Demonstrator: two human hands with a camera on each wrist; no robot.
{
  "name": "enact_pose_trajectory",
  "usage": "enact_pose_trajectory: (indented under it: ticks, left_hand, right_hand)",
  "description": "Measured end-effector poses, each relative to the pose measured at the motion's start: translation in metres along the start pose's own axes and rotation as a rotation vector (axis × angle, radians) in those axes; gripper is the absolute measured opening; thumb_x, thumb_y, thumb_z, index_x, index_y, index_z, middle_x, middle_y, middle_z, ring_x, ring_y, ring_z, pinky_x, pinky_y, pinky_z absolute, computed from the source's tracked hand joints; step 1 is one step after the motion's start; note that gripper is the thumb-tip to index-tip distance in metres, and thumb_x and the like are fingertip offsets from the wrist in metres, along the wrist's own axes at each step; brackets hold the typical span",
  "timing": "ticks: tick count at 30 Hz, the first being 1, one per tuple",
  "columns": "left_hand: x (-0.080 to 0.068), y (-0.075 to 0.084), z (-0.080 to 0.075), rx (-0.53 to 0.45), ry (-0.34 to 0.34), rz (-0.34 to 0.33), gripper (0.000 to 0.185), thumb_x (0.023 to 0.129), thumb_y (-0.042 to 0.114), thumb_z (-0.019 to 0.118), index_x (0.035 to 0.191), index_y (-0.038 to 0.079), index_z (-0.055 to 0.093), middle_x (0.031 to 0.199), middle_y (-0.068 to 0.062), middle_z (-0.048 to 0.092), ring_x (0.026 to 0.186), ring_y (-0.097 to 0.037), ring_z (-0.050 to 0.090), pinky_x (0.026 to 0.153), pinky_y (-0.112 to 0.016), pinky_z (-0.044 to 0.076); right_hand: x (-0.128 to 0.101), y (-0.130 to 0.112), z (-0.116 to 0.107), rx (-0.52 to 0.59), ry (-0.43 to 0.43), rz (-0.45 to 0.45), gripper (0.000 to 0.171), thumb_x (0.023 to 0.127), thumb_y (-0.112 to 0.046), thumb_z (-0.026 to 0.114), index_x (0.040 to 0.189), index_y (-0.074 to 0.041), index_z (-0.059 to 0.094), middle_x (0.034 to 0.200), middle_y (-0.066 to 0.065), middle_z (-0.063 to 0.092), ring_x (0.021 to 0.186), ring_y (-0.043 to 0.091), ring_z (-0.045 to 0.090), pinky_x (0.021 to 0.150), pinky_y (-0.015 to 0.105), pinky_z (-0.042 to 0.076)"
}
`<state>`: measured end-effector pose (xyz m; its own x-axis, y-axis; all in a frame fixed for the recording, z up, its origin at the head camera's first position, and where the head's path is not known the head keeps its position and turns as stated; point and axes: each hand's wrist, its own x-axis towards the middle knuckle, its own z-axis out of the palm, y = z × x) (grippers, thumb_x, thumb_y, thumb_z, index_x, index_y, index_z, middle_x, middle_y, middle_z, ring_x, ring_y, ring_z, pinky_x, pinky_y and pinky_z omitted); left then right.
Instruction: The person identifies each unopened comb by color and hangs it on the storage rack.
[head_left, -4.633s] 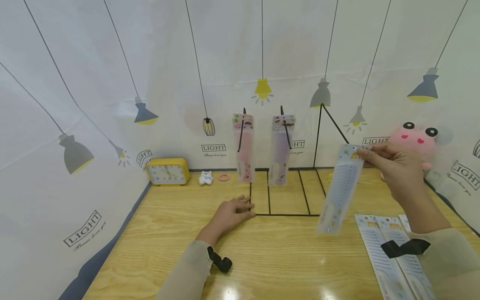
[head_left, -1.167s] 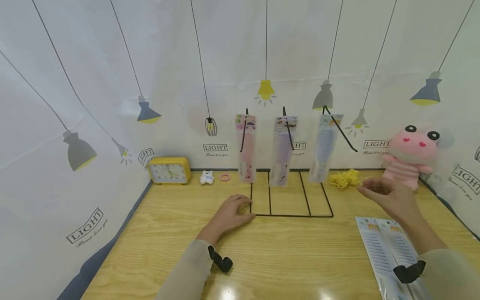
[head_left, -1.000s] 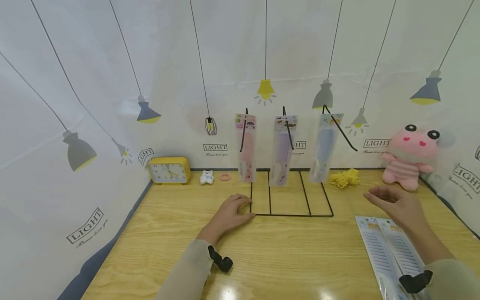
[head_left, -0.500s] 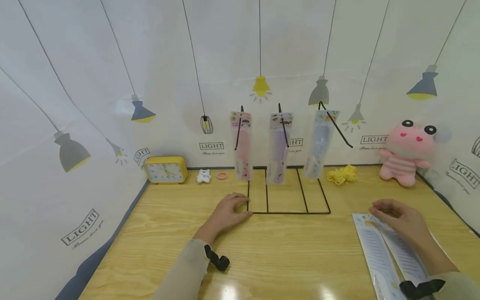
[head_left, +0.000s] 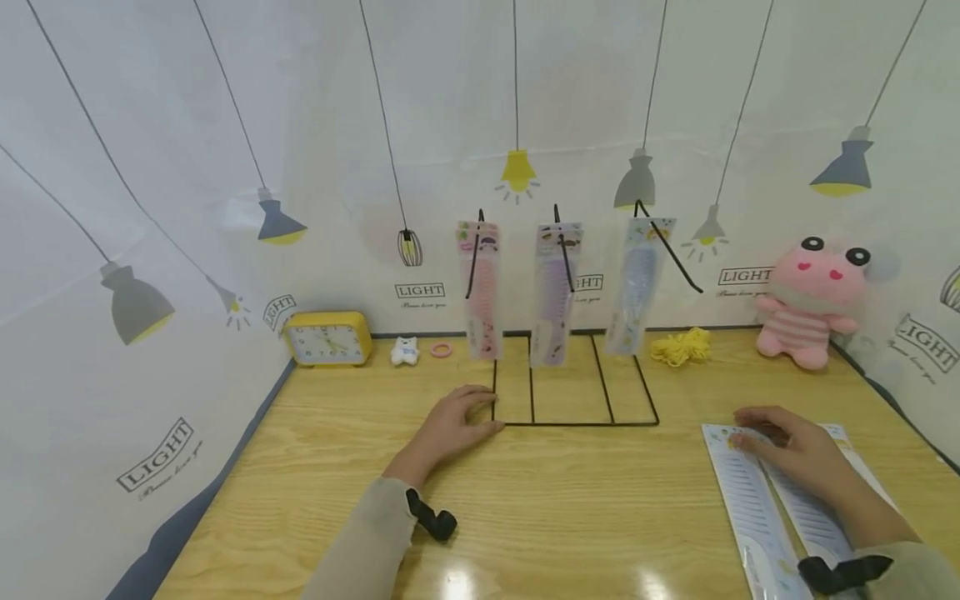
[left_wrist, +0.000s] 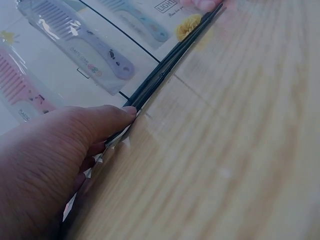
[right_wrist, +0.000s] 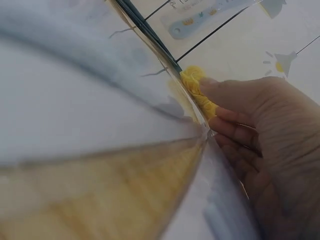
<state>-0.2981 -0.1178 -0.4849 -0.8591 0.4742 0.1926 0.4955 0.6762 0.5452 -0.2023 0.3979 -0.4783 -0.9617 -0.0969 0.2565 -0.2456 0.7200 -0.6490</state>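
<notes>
In the head view, three sets of packaged combs hang from the hooks of a black wire rack [head_left: 581,424]: pink combs [head_left: 483,292], purple combs [head_left: 553,296] and a blue comb [head_left: 637,287]. My left hand [head_left: 450,423] rests on the table at the rack base's left front corner, thumb and fingertips touching the wire. Over the flat packs at the right is my right hand [head_left: 802,454], fingers loosely bent and thumb apart from them. Beneath it lie packaged blue combs [head_left: 753,508], their upper ends partly hidden by the hand. In the right wrist view, its fingertips are right at the packs' upper edges.
Along the back of the table stand a yellow clock [head_left: 327,339], a small white bear figure [head_left: 405,351], a pink ring [head_left: 441,350], a bundle of yellow yarn [head_left: 681,347] and a pink plush toy [head_left: 810,304]. A white printed backdrop [head_left: 337,125] surrounds the wooden table [head_left: 585,508].
The packaged blue comb my right hand pinched earlier now hangs on the right hook. That hand has let go and come back down over the flat packs. My left hand stays at the rack corner.
</notes>
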Motion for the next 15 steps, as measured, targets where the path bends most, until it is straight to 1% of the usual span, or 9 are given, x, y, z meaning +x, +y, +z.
enact_pose_trajectory:
  ticks: [2,4,6,8,9,10,12,15]
  left_hand:
    - [0.0002,0.0003,0.0003,-0.006,-0.003,-0.003,0.056,0.093,0.048,0.070,0.139,0.018,0.062,0.146,0.001,0.053,0.138,-0.024,0.045,0.116,-0.046,0.035]
    - [0.0005,0.0001,0.0009,-0.008,-0.006,-0.004,0.055,0.093,0.048,0.069,0.139,0.018,0.062,0.146,0.002,0.053,0.138,-0.024,0.045,0.116,-0.046,0.035]
    - [0.0002,0.0006,0.0010,-0.008,-0.009,-0.008,0.055,0.093,0.048,0.070,0.139,0.019,0.062,0.146,0.002,0.053,0.139,-0.024,0.045,0.116,-0.046,0.035]
    - [0.0000,0.0009,0.0011,-0.008,-0.011,-0.010,0.054,0.093,0.047,0.070,0.139,0.019,0.062,0.146,0.003,0.053,0.139,-0.024,0.045,0.116,-0.046,0.035]
    - [-0.0001,0.0009,0.0011,-0.008,-0.010,-0.011,0.054,0.093,0.047,0.070,0.139,0.019,0.062,0.146,0.003,0.053,0.139,-0.024,0.045,0.116,-0.046,0.035]
    - [-0.0002,0.0009,0.0010,-0.009,-0.010,-0.012,0.054,0.093,0.047,0.070,0.139,0.019,0.062,0.146,0.003,0.053,0.139,-0.023,0.045,0.116,-0.046,0.035]
    - [-0.0004,0.0007,0.0008,-0.006,-0.010,-0.015,0.054,0.093,0.048,0.070,0.139,0.020,0.062,0.146,0.004,0.053,0.139,-0.023,0.045,0.116,-0.046,0.035]
    - [-0.0009,0.0006,0.0000,-0.004,-0.010,-0.023,0.055,0.093,0.049,0.069,0.139,0.021,0.062,0.146,0.005,0.052,0.139,-0.022,0.045,0.116,-0.045,0.035]
  right_hand:
    - [-0.0004,0.0014,-0.0022,-0.022,-0.031,0.011,0.050,0.093,-0.034,0.075,0.130,-0.003,0.062,0.125,0.019,0.065,0.104,-0.022,0.043,0.082,0.001,0.039]
    - [-0.0010,0.0023,-0.0038,-0.050,-0.052,0.023,0.053,0.092,-0.038,0.075,0.131,-0.005,0.061,0.128,0.018,0.064,0.109,-0.013,0.046,0.082,0.001,0.036]
    - [-0.0015,0.0025,-0.0046,-0.076,-0.069,0.026,0.055,0.091,-0.040,0.075,0.132,-0.006,0.061,0.130,0.017,0.062,0.116,0.003,0.051,0.083,0.003,0.035]
    - [-0.0017,0.0022,-0.0053,-0.102,-0.084,0.024,0.056,0.091,-0.041,0.075,0.132,-0.007,0.061,0.131,0.017,0.060,0.121,0.022,0.052,0.083,0.010,0.037]
    - [-0.0018,0.0018,-0.0055,-0.114,-0.086,0.021,0.056,0.091,-0.042,0.075,0.132,-0.007,0.061,0.132,0.017,0.059,0.121,0.030,0.051,0.083,0.013,0.039]
    - [-0.0019,0.0015,-0.0054,-0.122,-0.086,0.015,0.056,0.090,-0.042,0.076,0.131,-0.007,0.062,0.131,0.017,0.059,0.121,0.034,0.051,0.083,0.017,0.040]
    - [-0.0016,0.0014,-0.0056,-0.142,-0.090,-0.004,0.055,0.089,-0.042,0.076,0.130,-0.008,0.063,0.131,0.017,0.058,0.120,0.038,0.050,0.081,0.024,0.041]
    - [-0.0012,0.0012,-0.0047,-0.164,-0.080,-0.028,0.053,0.088,-0.042,0.078,0.128,-0.009,0.065,0.129,0.016,0.058,0.116,0.036,0.051,0.078,0.026,0.043]
